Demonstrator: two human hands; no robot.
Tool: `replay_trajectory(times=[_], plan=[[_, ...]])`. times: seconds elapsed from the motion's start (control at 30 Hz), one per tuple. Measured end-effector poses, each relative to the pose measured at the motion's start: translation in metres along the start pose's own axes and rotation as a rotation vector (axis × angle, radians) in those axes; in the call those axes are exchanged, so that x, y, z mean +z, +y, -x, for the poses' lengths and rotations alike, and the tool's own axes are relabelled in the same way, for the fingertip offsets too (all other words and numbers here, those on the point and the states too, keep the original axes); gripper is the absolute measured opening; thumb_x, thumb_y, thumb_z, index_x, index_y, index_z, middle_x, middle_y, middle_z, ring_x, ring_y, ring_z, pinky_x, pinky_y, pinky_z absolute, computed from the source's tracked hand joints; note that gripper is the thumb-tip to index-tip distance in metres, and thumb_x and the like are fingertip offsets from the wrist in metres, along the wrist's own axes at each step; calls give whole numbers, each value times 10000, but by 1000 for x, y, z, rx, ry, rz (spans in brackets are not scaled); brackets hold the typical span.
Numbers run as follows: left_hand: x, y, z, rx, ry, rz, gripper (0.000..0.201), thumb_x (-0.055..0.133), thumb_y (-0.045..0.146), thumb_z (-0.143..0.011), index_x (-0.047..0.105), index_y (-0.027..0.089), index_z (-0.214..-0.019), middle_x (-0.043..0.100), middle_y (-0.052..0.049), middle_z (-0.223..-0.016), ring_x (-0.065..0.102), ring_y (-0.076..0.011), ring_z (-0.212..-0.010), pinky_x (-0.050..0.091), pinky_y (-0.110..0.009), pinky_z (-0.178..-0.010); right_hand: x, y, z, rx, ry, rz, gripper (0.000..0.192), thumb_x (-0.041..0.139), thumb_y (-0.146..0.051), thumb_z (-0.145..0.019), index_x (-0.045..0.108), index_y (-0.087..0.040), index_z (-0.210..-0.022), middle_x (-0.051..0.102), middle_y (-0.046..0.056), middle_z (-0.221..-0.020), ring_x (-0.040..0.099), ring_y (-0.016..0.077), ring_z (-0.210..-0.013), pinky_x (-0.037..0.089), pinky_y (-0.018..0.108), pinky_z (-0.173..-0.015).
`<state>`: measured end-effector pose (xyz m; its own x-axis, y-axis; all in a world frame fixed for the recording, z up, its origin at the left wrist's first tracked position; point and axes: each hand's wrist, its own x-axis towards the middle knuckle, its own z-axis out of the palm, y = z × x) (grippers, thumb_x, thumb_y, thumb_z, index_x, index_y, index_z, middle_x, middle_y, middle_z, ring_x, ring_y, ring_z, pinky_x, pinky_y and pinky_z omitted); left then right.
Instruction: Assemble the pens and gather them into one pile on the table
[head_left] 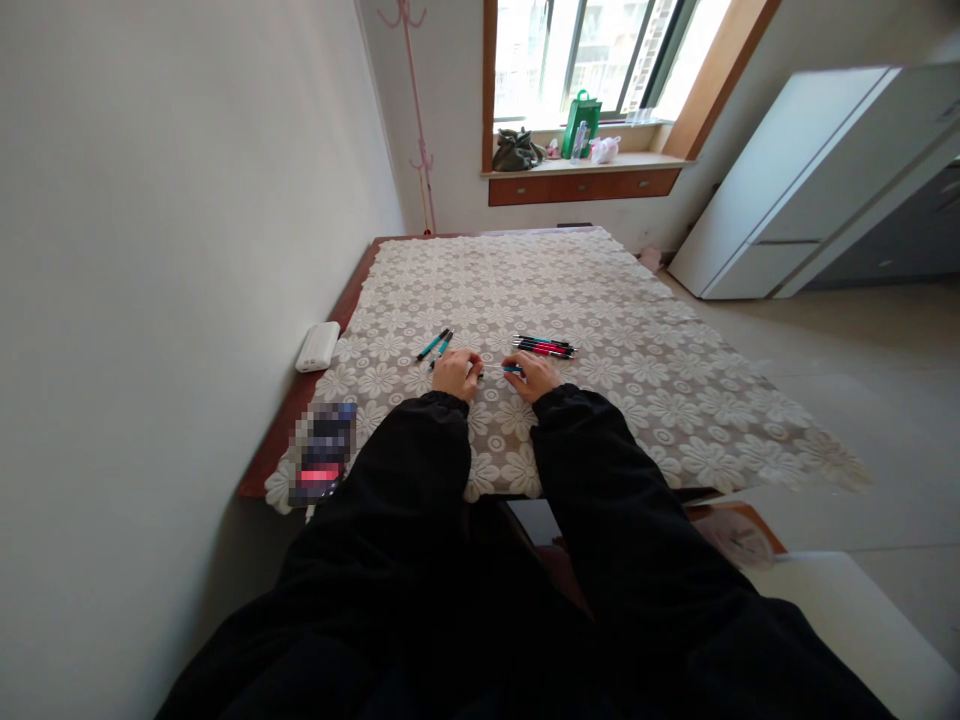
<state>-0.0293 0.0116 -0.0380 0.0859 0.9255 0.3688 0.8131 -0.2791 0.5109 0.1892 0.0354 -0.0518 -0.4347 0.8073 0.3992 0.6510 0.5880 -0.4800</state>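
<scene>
My right hand (537, 376) is closed in a pinch on a short blue piece of a pen (512, 369), most of it hidden by the fingers. Facing it across a small gap, my left hand (454, 374) has its fingers curled together, and a tiny dark bit shows at the fingertips, too small to name. Just beyond the left hand lie two teal and black pens (433, 345), slanting on the tablecloth. Beyond the right hand, several pens with black, red and teal parts (544, 347) lie side by side in a bundle.
A patterned lace tablecloth (495, 275) covers the table. At its left edge are a white power bank (319, 346) and a phone with a blurred screen (324, 450). A wall runs along the left. A pink coat stand (412, 90) and a white fridge (780, 180) stand farther back.
</scene>
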Motion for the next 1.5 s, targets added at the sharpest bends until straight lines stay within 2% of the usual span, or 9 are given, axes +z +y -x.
replay_trajectory(times=[0.27, 0.7, 0.9, 1.1, 1.37, 1.5], plan=[[2, -5, -2, 44, -50, 43, 133, 643, 263, -909, 750, 234, -984, 754, -83, -1032, 655, -270, -1137, 483, -411, -1064, 3, 7, -1, 22, 37, -7, 200, 584, -213, -910, 720, -228, -1056, 764, 100, -1117, 701, 271, -1020, 528, 406, -931], [0, -2, 1, 34, -54, 4, 148, 627, 273, -927, 742, 224, -1005, 747, -99, -1016, 644, -290, -1140, 471, -435, -1044, 6, 10, 0, -13, -5, 34, 233, 555, -255, -950, 743, -224, -1085, 772, 103, -1117, 702, 268, -1014, 538, 399, -918], [2, -4, 0, 41, -40, -15, 293, 481, 336, -1017, 731, 232, -906, 746, -95, -961, 641, -268, -1122, 466, -415, -1030, 7, 7, 1, -49, 1, 23, 242, 542, -279, -973, 739, -238, -1108, 770, 96, -1112, 698, 259, -1017, 534, 383, -924], [3, -5, -1, 81, -55, -60, 319, 480, 380, -1029, 720, 226, -884, 771, -90, -1019, 620, -279, -1149, 455, -429, -1019, 5, 4, 1, -57, 29, 4, 232, 540, -282, -986, 732, -232, -1105, 767, 98, -1114, 692, 256, -1039, 521, 374, -954], [3, -6, -2, 126, -55, -23, 156, 625, 334, -962, 729, 218, -971, 760, -87, -1077, 611, -283, -1170, 448, -434, -1055, 1, -1, 1, -12, -8, 61, 241, 536, -259, -980, 731, -228, -1119, 769, 89, -1143, 694, 246, -1064, 522, 358, -965], [3, -6, -2, 135, -53, -3, 136, 648, 324, -947, 728, 217, -974, 758, -88, -1075, 613, -286, -1166, 453, -438, -1059, 0, -4, 3, 1, -45, 76, 270, 515, -261, -985, 721, -227, -1156, 768, 84, -1170, 702, 244, -1069, 526, 347, -949]])
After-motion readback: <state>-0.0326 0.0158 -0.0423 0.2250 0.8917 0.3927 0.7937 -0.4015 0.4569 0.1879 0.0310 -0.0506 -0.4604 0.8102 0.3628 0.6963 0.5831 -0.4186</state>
